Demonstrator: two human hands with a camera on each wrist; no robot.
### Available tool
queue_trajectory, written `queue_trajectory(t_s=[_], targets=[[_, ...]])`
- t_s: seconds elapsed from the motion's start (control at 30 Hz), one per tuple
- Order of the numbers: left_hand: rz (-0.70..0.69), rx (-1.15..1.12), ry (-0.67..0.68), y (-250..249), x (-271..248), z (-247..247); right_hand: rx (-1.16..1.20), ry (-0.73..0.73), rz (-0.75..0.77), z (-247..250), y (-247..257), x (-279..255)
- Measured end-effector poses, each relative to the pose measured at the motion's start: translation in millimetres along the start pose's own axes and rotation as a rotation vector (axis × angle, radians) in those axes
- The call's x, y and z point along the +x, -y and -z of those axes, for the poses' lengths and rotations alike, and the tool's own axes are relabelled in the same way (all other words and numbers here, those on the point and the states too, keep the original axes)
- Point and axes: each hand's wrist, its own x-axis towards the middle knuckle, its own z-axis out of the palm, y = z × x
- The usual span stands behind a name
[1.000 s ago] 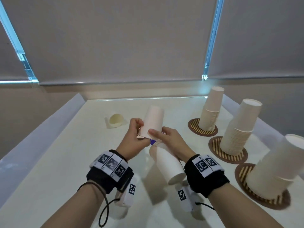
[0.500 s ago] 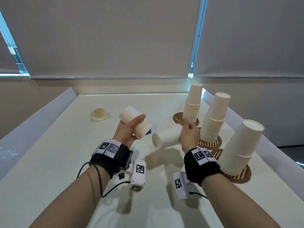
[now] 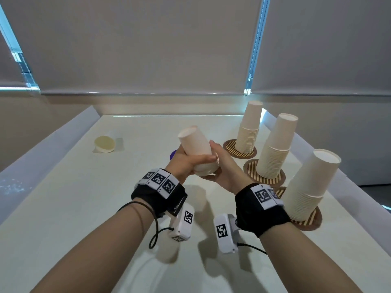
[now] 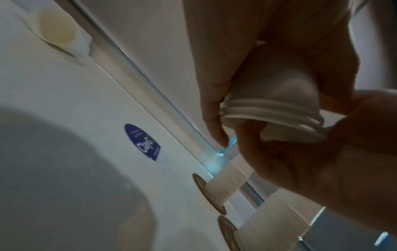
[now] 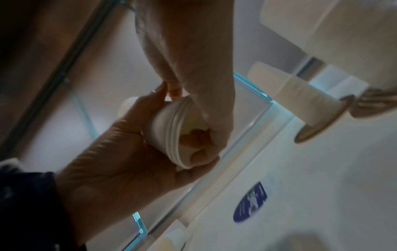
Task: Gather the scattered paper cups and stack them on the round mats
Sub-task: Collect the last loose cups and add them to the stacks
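two held cups now nested into one short stack between both hands

half a second ago the hands were apart, the left with one paper cup and the right with another lying sideways. now they meet at the centre of the head view around a single nested stack of paper cups [image 3: 195, 148], bottom end pointing up and tilted toward the upper left. the left hand [image 3: 186, 163] wraps round the lower part of the stack with its thumb across the front. the right hand [image 3: 224, 168] cups the rim end from the right and below; in the right wrist view its fingertips [image 5: 198, 152] curl into the open mouth, where several rolled rims sit close together. both hands are clamped on the stack, which is held above the table [image 3: 74, 197].

one loose paper cup [image 3: 104, 144] lies on its side at the left of the frame, well apart from the hands. on the right, three tall cup stacks stand upside down on striped round mats: the far stack [image 3: 249, 127], the middle stack [image 3: 275, 151] and the near stack [image 3: 309, 189]. a round blue sticker [image 4: 142, 141] lies on the table just beyond the hands.
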Motion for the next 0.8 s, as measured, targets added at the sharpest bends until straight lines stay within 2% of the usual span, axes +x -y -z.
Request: queue_trajectory(t_s=[0.07, 0.13, 0.27, 0.33, 0.43, 0.5, 0.6, 0.7, 0.8], targets=[[-0.016, 0.049, 0.059, -10.1, 2.3, -13.8, -0.188, -0.139, 0.072, 6.0, 17.8, -9.7], [-0.047, 0.072, 0.141, -22.6, 5.8, -37.9, -0.328, -0.343, 0.171, 15.7, 38.1, -19.5], [-0.120, 0.057, 0.296, -47.5, 17.5, -101.9, -0.596, -0.688, 0.334, 46.3, 70.4, -62.7], [-0.169, 0.108, 0.366, -54.7, 20.6, -137.6, -0.650, -0.855, 0.447, 69.8, 82.3, -87.9], [-0.241, 0.197, 0.470, -53.2, 19.5, -181.8, -0.563, -1.035, 0.637, 104.9, 87.9, -103.2], [-0.270, 0.296, 0.516, -43.2, 21.5, -203.6, -0.495, -1.097, 0.687, 125.0, 84.4, -102.9], [-0.285, 0.431, 0.521, -19.4, 24.9, -217.2, -0.467, -1.116, 0.615, 141.2, 70.1, -96.2], [-0.242, 0.476, 0.495, 2.0, 29.7, -206.9, -0.444, -1.075, 0.565, 150.6, 50.9, -84.4], [-0.198, 0.596, 0.566, 9.1, 37.0, -190.5, -0.424, -1.063, 0.451, 158.9, 32.7, -73.6]])
